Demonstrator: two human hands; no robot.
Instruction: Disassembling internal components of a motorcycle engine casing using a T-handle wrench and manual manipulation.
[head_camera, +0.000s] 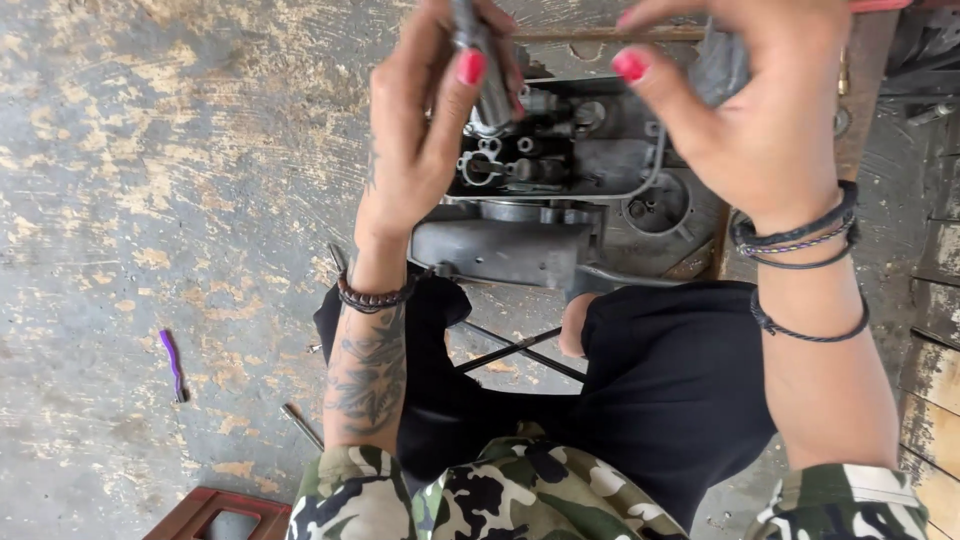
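Grey metal cylinder (485, 60): pinched upright between thumb and fingers of the left hand (425, 130), its top cut off by the frame edge. Right hand (760, 110): fingers loosely spread just beside it, holding nothing visible, fingertips partly cropped. Engine block (570, 170): directly beneath both hands, small fittings hard to make out. Purple-handled tool (173, 362): on concrete floor (150, 180), well left of the left forearm.

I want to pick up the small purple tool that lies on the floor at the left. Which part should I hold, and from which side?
Grip the purple tool around the middle of its slim handle, coming straight down from above. It lies flat on the bare concrete floor with free space along both long sides, so two fingers probably fit either side. Its darker lower tip looks like the working end; better avoid it.
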